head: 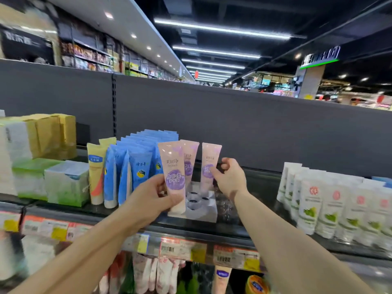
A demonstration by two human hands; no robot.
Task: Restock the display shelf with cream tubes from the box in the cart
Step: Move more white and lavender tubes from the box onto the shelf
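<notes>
Three pink cream tubes with purple labels stand upright over a white holder tray (210,215) with round holes on the dark display shelf (261,185). My left hand (152,198) grips the front pink tube (172,166) at its lower part. My right hand (230,179) pinches the right pink tube (210,164) near its middle. A third pink tube (189,158) stands between and behind them, untouched. The box and cart are out of view.
Blue tubes (135,164) and a yellow tube (96,177) stand left of the tray. Green and white boxes (65,183) and tan cartons (48,134) sit farther left. White tubes with green labels (331,204) fill the right side. Price tags (180,249) line the shelf edge.
</notes>
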